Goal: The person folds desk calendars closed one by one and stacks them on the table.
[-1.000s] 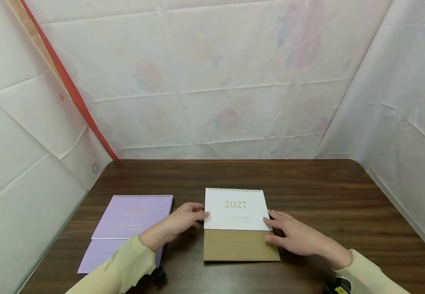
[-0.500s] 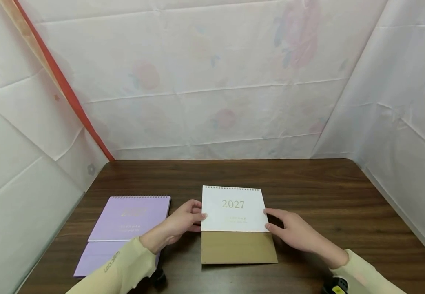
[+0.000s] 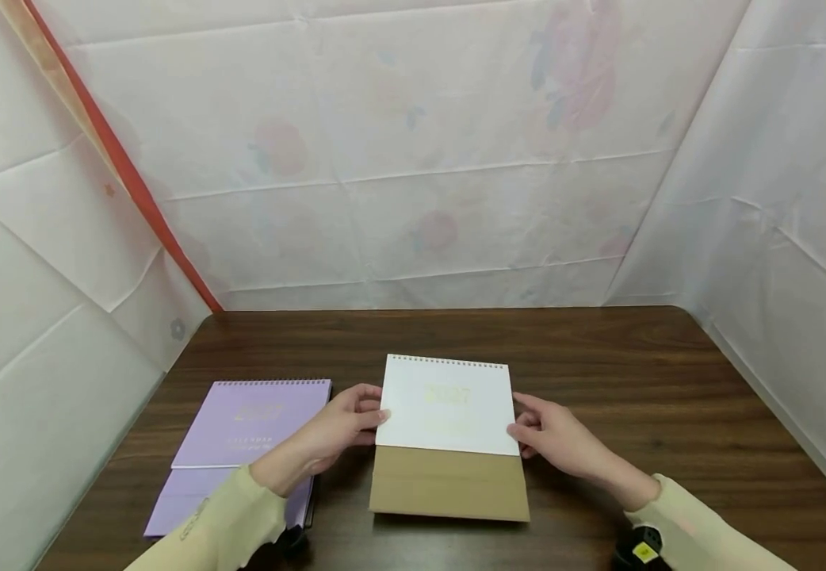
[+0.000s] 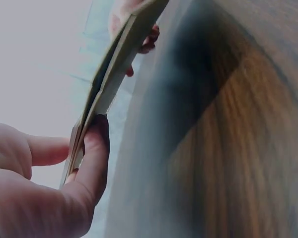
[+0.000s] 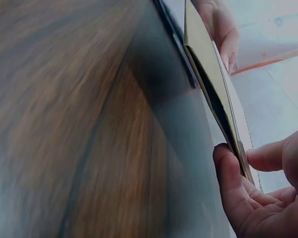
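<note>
A white spiral-bound desk calendar (image 3: 449, 404) with a tan cardboard base (image 3: 449, 482) is held between both hands, folded nearly flat. My left hand (image 3: 350, 420) pinches its left edge, thumb on the front cover and fingers underneath. On the opposite edge my right hand (image 3: 559, 438) grips it the same way. Both wrist views show the calendar's layers edge-on, raised off the wood, with a thumb (image 5: 268, 156) on one side and fingers (image 4: 95, 153) on the other. Glare washes out the gold print on the cover.
Left of the hands, a purple 2027 calendar (image 3: 256, 424) lies on the dark wooden table (image 3: 598, 357), partly covered by the left forearm. White patterned cloth (image 3: 399, 159) hangs behind the table and along both sides.
The hands have gone from resting at the white calendar's edges to gripping it. It has risen off the table, shifted slightly left and turned a little.
</note>
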`<action>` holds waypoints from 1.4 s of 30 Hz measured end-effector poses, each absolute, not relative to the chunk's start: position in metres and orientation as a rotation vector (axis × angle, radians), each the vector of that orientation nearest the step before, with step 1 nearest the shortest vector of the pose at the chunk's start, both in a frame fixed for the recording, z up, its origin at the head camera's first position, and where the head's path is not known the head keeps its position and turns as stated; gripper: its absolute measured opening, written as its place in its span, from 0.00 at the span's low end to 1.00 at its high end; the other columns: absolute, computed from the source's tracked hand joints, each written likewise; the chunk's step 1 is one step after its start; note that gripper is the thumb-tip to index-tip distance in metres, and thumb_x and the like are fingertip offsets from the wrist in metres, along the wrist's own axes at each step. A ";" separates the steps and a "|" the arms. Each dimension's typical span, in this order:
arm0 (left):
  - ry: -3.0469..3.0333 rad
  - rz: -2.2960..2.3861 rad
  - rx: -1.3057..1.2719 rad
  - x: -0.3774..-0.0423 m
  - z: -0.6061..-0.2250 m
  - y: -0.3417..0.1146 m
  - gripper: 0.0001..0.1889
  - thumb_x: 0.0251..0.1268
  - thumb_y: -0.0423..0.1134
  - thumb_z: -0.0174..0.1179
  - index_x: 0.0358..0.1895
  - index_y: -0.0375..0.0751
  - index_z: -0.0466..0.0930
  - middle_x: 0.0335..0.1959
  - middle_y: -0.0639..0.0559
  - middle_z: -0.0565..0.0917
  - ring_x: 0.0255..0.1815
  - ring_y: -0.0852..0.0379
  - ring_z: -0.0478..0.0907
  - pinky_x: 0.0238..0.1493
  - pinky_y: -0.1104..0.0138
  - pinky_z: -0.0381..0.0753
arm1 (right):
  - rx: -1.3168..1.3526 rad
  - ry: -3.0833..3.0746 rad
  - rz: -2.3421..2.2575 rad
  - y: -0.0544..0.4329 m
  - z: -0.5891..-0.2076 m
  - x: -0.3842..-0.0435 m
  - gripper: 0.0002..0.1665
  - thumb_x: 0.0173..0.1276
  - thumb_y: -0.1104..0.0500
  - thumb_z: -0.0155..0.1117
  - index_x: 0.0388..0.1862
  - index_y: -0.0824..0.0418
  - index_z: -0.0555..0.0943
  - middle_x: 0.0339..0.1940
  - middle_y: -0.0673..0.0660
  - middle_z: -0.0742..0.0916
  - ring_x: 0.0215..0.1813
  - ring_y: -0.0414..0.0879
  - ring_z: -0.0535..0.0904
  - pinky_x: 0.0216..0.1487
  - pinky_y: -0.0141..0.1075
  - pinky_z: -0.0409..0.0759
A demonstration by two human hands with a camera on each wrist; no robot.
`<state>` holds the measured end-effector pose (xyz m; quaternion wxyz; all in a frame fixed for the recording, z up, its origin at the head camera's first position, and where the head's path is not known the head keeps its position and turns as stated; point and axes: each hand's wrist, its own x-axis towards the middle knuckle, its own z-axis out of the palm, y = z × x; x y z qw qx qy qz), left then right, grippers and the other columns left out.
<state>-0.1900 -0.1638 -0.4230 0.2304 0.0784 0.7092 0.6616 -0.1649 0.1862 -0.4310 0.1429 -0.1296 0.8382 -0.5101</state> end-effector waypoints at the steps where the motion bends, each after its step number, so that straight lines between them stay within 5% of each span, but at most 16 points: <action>1: 1.958 1.818 0.226 -0.190 -0.421 -0.166 0.23 0.74 0.31 0.55 0.65 0.23 0.60 0.52 0.36 0.80 0.47 0.50 0.82 0.50 0.55 0.82 | -0.380 2.408 -1.490 0.184 -0.430 -0.165 0.41 0.73 0.59 0.64 0.74 0.78 0.57 0.32 0.55 0.84 0.33 0.49 0.82 0.34 0.39 0.84; 11: 2.280 1.629 0.168 -0.185 -0.408 -0.196 0.24 0.76 0.34 0.53 0.69 0.25 0.65 0.56 0.37 0.78 0.53 0.47 0.80 0.49 0.57 0.82 | -0.453 2.389 -1.472 0.148 -0.426 -0.168 0.41 0.73 0.60 0.63 0.75 0.78 0.55 0.33 0.54 0.84 0.34 0.47 0.82 0.37 0.39 0.84; 20: 2.609 1.252 0.077 -0.179 -0.400 -0.234 0.33 0.74 0.52 0.56 0.71 0.31 0.67 0.66 0.36 0.74 0.56 0.46 0.76 0.48 0.57 0.78 | -0.548 2.322 -1.444 0.101 -0.422 -0.178 0.42 0.73 0.60 0.63 0.77 0.75 0.54 0.35 0.52 0.85 0.36 0.44 0.84 0.40 0.40 0.84; 26: 2.779 1.051 0.086 -0.181 -0.398 -0.260 0.37 0.74 0.60 0.53 0.68 0.28 0.70 0.63 0.32 0.75 0.60 0.39 0.74 0.52 0.49 0.76 | -0.563 2.245 -1.505 0.067 -0.423 -0.182 0.44 0.71 0.62 0.65 0.76 0.75 0.54 0.34 0.53 0.85 0.31 0.50 0.85 0.35 0.42 0.85; 34: 2.961 0.742 0.143 -0.182 -0.399 -0.290 0.35 0.76 0.59 0.50 0.57 0.22 0.77 0.47 0.33 0.83 0.45 0.43 0.79 0.40 0.52 0.77 | -0.572 2.276 -1.458 0.021 -0.423 -0.187 0.42 0.69 0.62 0.65 0.77 0.71 0.57 0.29 0.50 0.85 0.25 0.47 0.84 0.29 0.37 0.84; 42: 2.967 0.518 0.093 -0.176 -0.391 -0.329 0.45 0.76 0.63 0.43 0.57 0.11 0.68 0.53 0.14 0.71 0.52 0.19 0.71 0.44 0.38 0.74 | -0.611 2.313 -1.385 -0.027 -0.422 -0.186 0.38 0.69 0.60 0.64 0.74 0.71 0.63 0.25 0.47 0.84 0.20 0.41 0.82 0.25 0.32 0.81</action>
